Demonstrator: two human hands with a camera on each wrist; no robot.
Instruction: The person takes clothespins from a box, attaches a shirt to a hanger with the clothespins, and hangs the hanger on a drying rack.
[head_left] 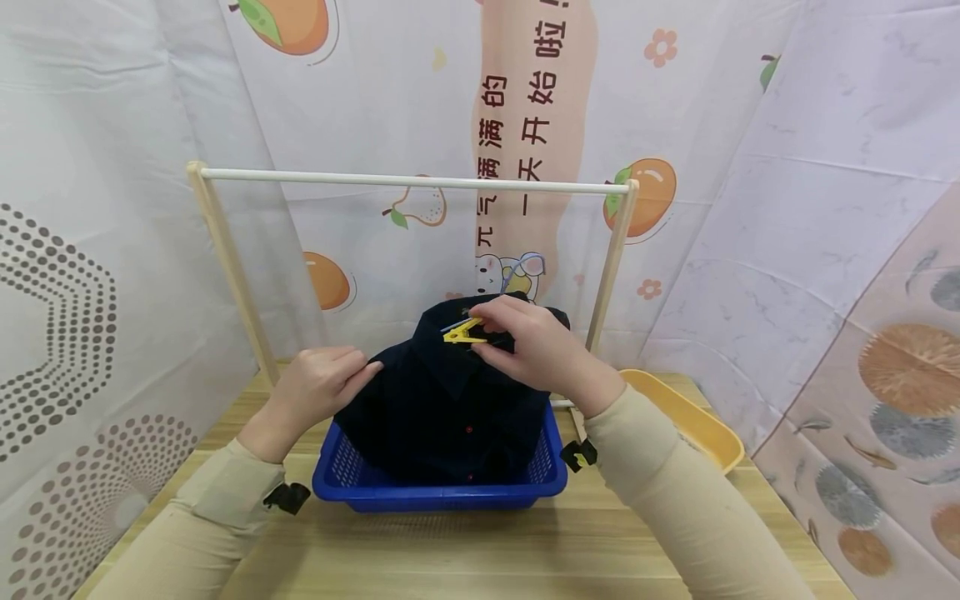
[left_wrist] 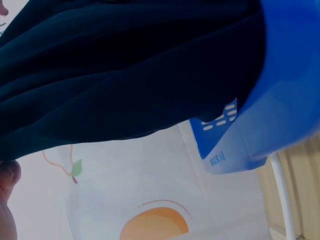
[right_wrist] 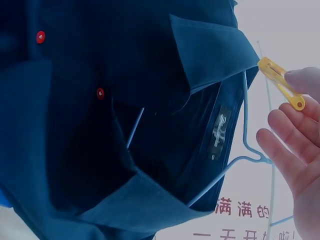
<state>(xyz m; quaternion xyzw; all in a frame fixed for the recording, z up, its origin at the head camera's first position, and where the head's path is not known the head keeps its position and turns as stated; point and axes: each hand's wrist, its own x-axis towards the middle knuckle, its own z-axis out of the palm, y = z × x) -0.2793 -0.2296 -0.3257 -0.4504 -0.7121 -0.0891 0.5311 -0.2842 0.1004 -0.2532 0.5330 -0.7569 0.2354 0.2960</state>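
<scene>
the shirt (head_left: 442,408) sits partly in the basket (head_left: 442,498), before the rack (head_left: 360,177).

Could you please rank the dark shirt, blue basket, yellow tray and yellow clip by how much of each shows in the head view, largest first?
1. Dark shirt
2. Blue basket, partly covered
3. Yellow tray, partly hidden and farther back, so its true size is unsure
4. Yellow clip, clearly smallest
</scene>
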